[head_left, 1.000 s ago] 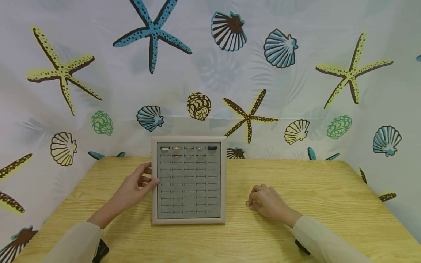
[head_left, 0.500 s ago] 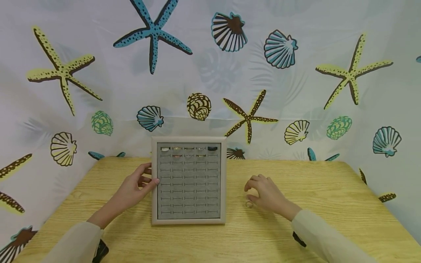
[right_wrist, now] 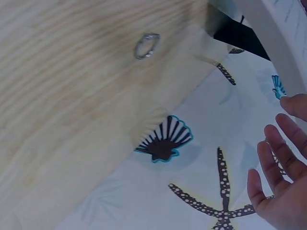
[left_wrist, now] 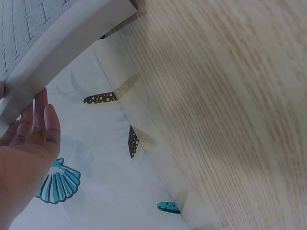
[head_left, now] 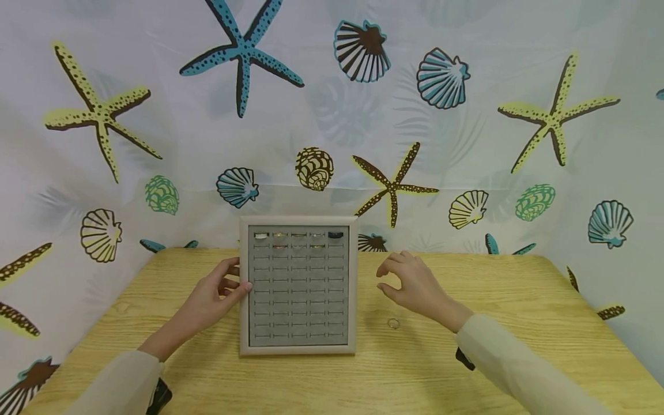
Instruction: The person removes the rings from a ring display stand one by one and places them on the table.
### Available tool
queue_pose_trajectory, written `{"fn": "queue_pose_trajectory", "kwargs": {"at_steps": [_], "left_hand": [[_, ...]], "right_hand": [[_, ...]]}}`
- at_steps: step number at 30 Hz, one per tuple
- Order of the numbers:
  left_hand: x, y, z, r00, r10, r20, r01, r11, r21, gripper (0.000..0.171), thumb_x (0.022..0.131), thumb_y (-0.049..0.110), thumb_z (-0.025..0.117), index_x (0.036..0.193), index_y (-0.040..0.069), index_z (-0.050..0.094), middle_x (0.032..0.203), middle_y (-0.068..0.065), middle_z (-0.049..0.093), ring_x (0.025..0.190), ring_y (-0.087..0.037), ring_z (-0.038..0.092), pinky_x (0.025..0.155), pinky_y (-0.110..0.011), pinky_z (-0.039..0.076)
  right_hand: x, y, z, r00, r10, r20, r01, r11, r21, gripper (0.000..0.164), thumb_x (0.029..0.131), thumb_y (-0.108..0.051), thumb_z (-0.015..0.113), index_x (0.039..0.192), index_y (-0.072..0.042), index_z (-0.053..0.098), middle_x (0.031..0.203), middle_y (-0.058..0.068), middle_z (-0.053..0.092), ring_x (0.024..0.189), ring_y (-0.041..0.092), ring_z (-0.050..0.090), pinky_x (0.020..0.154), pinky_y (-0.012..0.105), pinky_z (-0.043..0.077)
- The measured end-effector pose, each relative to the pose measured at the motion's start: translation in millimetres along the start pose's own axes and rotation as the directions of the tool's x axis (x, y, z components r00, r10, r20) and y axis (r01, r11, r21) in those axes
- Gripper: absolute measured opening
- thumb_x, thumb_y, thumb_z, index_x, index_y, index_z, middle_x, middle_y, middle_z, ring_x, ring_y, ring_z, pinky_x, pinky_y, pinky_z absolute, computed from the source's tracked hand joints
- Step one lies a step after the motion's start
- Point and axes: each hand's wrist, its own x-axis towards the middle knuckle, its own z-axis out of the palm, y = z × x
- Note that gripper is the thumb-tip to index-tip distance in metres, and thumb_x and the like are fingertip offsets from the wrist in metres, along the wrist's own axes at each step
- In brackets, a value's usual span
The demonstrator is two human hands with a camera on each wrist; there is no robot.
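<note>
The ring (head_left: 393, 327) lies on the worktop (head_left: 493, 300), on the near side of the right hand (head_left: 417, 287), the closer one, its thumb and forefinger parted around nothing; the left hand (head_left: 214, 295) pinches the ring display's (head_left: 352, 288) left edge

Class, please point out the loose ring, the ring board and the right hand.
Loose ring (right_wrist: 152, 36), right wrist view: top of its band.
Ring board (head_left: 299, 296), head view: bare grey panel below the rings (head_left: 280, 247).
Right hand (head_left: 417, 285), head view: back of the hand.

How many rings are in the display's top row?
5: a white ring far left, then gold-toned ring, thin middle ring, silvery ring, and dark ring far right.
</note>
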Motion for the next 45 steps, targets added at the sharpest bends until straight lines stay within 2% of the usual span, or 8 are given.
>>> {"fn": "queue_pose_trajectory", "kwargs": {"at_steps": [12,18,26,34,40,45], "left_hand": [[0.0,-0.6,0.7,1.000,0.008,0.001,-0.008,1.000,-0.002,0.054,0.091,0.022,0.056,0.136,0.004,0.033,0.114,-0.016,0.054,0.090,-0.021,0.062,0.073,-0.023,0.049],[-0.1,0.2,-0.8,1.000,-0.002,0.003,0.002,1.000,-0.007,0.054,0.091,0.022,0.056,0.136,0.003,0.032,0.115,-0.016,0.054,0.091,-0.022,0.062,0.073,-0.023,0.049],[0.2,-1.5,-0.1,1.000,0.002,0.003,-0.002,1.000,0.001,0.055,0.091,0.021,0.056,0.137,0.003,0.032,0.114,-0.016,0.054,0.091,-0.022,0.062,0.073,-0.023,0.049],[0.9,-2.5,0.9,1.000,0.002,0.001,-0.002,1.000,0.010,0.053,0.092,0.025,0.055,0.136,0.004,0.033,0.113,-0.015,0.054,0.090,-0.022,0.062,0.073,-0.024,0.050],[1.0,-1.4,0.4,1.000,0.007,0.000,-0.007,1.000,0.004,0.053,0.092,0.025,0.055,0.135,0.003,0.034,0.113,-0.016,0.054,0.089,-0.022,0.062,0.073,-0.023,0.049],[0.6,-1.5,0.3,1.000,0.005,0.003,-0.005,1.000,0.001,0.054,0.091,0.023,0.056,0.136,0.004,0.033,0.114,-0.016,0.054,0.090,-0.022,0.062,0.073,-0.023,0.049]], "right_hand": [[27,-12,-13,0.985,-0.087,-0.146,0.089,0.996,0.006,0.013,0.076,-0.014,0.072,0.086,-0.012,0.064,0.085,-0.001,0.062,0.078,0.017,0.055,0.069,0.033,0.045],[42,-17,-16,0.977,-0.096,-0.190,0.100,0.995,0.010,0.013,0.078,-0.014,0.071,0.088,-0.011,0.065,0.085,0.001,0.062,0.080,0.017,0.055,0.071,0.033,0.044],[58,-24,-17,0.952,-0.147,-0.269,0.146,0.989,-0.020,0.010,0.078,-0.013,0.070,0.088,-0.011,0.065,0.085,0.000,0.063,0.078,0.017,0.054,0.067,0.033,0.042],[71,-31,-20,0.948,-0.165,-0.274,0.167,0.986,-0.017,0.012,0.079,-0.014,0.070,0.087,-0.010,0.064,0.081,0.001,0.060,0.074,0.017,0.051,0.070,0.033,0.043],[77,-35,-16,0.943,-0.163,-0.289,0.169,0.986,-0.004,0.011,0.078,-0.013,0.070,0.088,-0.011,0.065,0.084,0.001,0.060,0.077,0.018,0.050,0.069,0.034,0.041],[80,-38,-9,0.942,-0.158,-0.297,0.146,0.987,-0.064,0.010,0.078,-0.015,0.071,0.087,-0.012,0.066,0.085,0.000,0.060,0.077,0.019,0.048,0.066,0.033,0.038]]}}
